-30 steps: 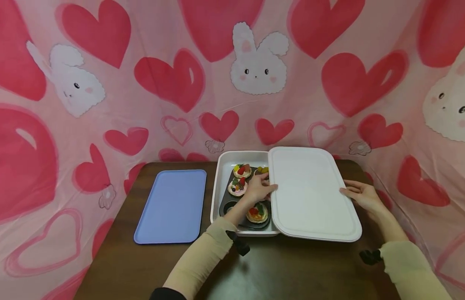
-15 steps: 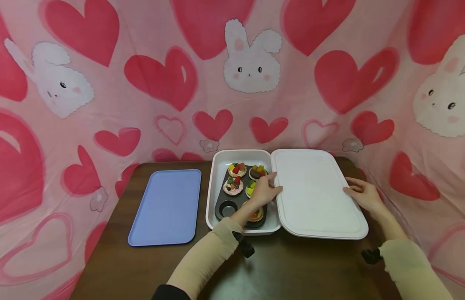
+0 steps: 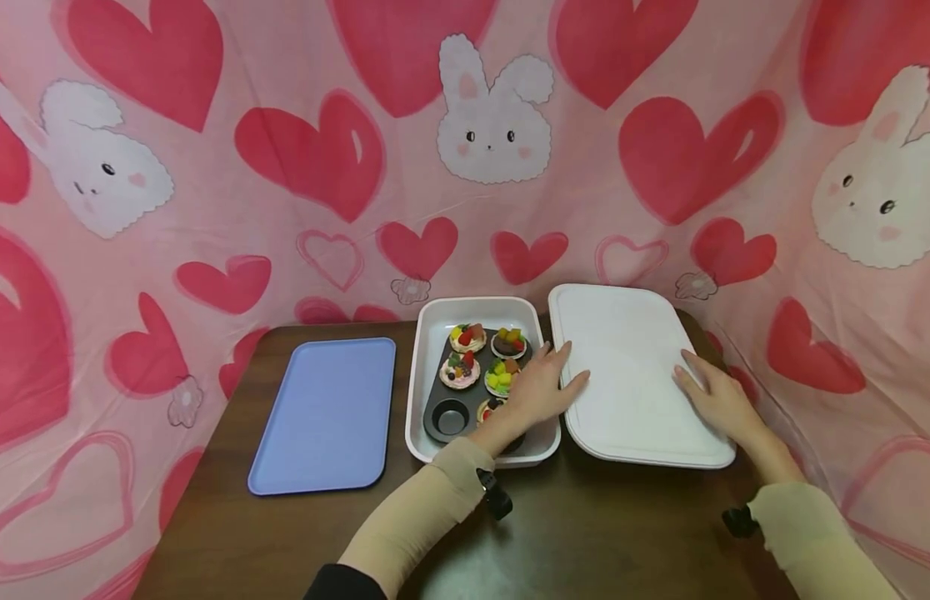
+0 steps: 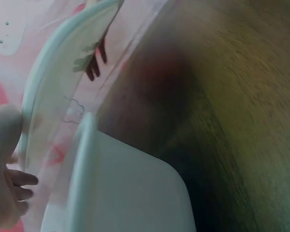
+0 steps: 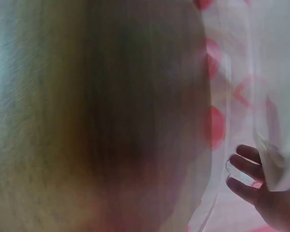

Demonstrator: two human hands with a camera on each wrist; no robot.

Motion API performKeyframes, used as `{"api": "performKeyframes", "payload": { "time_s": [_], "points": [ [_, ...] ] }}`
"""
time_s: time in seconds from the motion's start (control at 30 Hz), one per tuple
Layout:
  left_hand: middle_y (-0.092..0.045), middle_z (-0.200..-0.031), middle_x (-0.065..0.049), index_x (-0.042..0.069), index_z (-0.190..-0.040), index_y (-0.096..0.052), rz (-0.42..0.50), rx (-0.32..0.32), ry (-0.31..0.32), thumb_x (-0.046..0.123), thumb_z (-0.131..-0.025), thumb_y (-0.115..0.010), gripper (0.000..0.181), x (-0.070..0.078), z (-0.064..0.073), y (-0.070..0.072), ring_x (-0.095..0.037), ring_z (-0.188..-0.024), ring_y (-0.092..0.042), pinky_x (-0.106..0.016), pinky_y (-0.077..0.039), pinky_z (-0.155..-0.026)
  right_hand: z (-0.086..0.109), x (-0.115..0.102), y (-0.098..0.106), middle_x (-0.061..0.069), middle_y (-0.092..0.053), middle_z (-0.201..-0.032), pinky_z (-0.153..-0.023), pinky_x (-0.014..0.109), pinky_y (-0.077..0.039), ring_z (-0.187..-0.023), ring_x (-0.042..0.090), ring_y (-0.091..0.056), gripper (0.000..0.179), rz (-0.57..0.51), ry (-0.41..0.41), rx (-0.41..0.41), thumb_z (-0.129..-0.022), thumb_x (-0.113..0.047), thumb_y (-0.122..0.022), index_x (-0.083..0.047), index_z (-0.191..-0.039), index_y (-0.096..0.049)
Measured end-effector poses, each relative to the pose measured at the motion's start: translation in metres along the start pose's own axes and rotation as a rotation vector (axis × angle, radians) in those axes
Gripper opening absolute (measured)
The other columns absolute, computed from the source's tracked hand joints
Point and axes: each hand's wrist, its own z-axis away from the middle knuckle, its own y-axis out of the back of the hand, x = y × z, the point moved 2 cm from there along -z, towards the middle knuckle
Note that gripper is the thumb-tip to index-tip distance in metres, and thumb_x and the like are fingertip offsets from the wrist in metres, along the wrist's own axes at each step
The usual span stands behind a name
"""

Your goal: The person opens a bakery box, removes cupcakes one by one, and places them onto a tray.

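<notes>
Two sleeves (image 3: 423,504) come in over the near table (image 3: 585,533), from about seven and four o'clock, each ending in a hand on the same lid (image 3: 633,392). The left hand (image 3: 536,392) grips its nine o'clock edge, thumb over the top and fingers curled below. The right hand (image 3: 723,400) has the opposite edge near three o'clock; its wrist view shows fingers beneath, while the head view puts the thumb above. Holding so broad a sheet by both long sides likely shares its weight and stops it tipping.

At three o'clock of the box (image 3: 476,312), the lid hangs off the table, just beside the rim, leaving the inside uncovered apart from what the left wrist hides. A pan (image 3: 471,397) lies in the box, its cups probably there to stop the tarts (image 3: 460,372) sliding together. Five tarts show, the nearest largely behind the wrist; the cup (image 3: 450,417) at seven o'clock shows its dark bottom.

Well apart from the lid, at nine o'clock of the box, a blue tray (image 3: 322,417) lies flat, out of the lid's way. Farthest, at twelve, hangs a heart-print cloth (image 3: 495,208), perhaps as a backdrop.
</notes>
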Motion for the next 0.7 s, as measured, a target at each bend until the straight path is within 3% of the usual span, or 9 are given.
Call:
{"api": "performKeyframes", "payload": {
  "time_s": [0.07, 0.17, 0.3, 0.47, 0.7],
  "points": [
    [-0.055, -0.169, -0.008, 0.02, -0.171, -0.042, -0.11, -0.05, -0.018, 0.062, -0.112, -0.047, 0.073, 0.005, 0.001, -0.002, -0.03, -0.167, -0.037, -0.055, -0.044, -0.128, 0.002, 0.003, 0.0, 0.044, -0.038, -0.165, -0.115, 0.084, -0.034, -0.148, 0.069, -0.039, 0.075, 0.023, 0.025, 0.02, -0.117, -0.049, -0.046, 0.001, -0.17, -0.031],
    [-0.048, -0.173, -0.011, 0.019, -0.173, -0.036, -0.221, -0.113, -0.051, 0.068, -0.111, -0.042, 0.079, 0.009, 0.002, -0.006, -0.031, -0.172, -0.025, -0.05, -0.026, -0.139, 0.004, 0.007, 0.0, 0.044, -0.038, -0.164, -0.115, 0.084, -0.034, -0.148, 0.069, -0.038, 0.074, 0.03, 0.046, 0.042, -0.117, -0.048, -0.046, 0.0, -0.171, -0.029],
    [-0.044, -0.176, -0.01, 0.021, -0.175, -0.032, -0.313, -0.155, -0.052, 0.075, -0.109, -0.039, 0.085, 0.012, 0.004, -0.009, -0.03, -0.173, -0.021, -0.048, -0.021, -0.141, 0.005, 0.014, 0.0, 0.043, -0.037, -0.165, -0.113, 0.084, -0.035, -0.147, 0.07, -0.04, 0.073, 0.032, 0.036, 0.033, -0.117, -0.048, -0.044, -0.005, -0.173, -0.027],
    [-0.038, -0.179, -0.011, 0.022, -0.176, -0.026, -0.358, -0.194, -0.043, 0.079, -0.106, -0.037, 0.092, 0.011, 0.004, -0.017, -0.028, -0.174, -0.017, -0.043, -0.016, -0.142, 0.007, 0.02, -0.005, 0.043, -0.036, -0.166, -0.113, 0.084, -0.035, -0.146, 0.071, -0.04, 0.073, 0.016, 0.015, 0.034, -0.117, -0.049, -0.044, -0.007, -0.174, -0.026],
    [-0.032, -0.181, -0.015, 0.019, -0.177, -0.022, -0.478, -0.262, -0.031, 0.076, -0.105, -0.048, 0.095, 0.011, 0.007, -0.029, -0.029, -0.174, -0.017, -0.039, -0.014, -0.142, 0.011, 0.029, -0.018, 0.041, -0.035, -0.167, -0.112, 0.084, -0.036, -0.147, 0.071, -0.04, 0.07, -0.018, -0.015, 0.031, -0.118, -0.049, -0.04, -0.009, -0.174, -0.028]
  ]
}}
